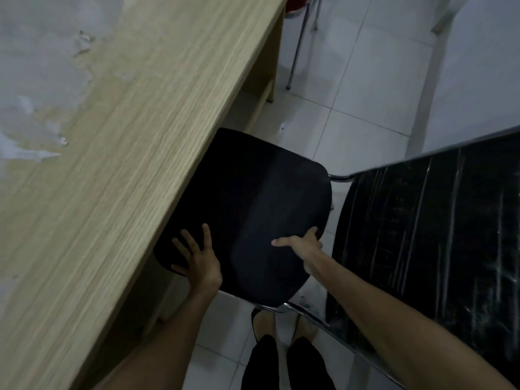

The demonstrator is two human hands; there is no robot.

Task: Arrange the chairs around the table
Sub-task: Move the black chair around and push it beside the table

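Note:
A black chair (253, 198) stands at the long edge of the wooden table (118, 142), its seat partly under the tabletop. Its worn black backrest (427, 237) rises at the right on a chrome frame. My left hand (197, 257) lies flat on the near left part of the seat, fingers spread. My right hand (302, 244) grips the seat's near right edge, thumb on top and fingers curled around the rim. My feet show below the seat on the tiles.
A second chair with chrome legs (298, 49) and a red seat stands at the table's far end. White floor tiles (365, 102) stretch to the right. The tabletop's far left surface is peeled and patchy.

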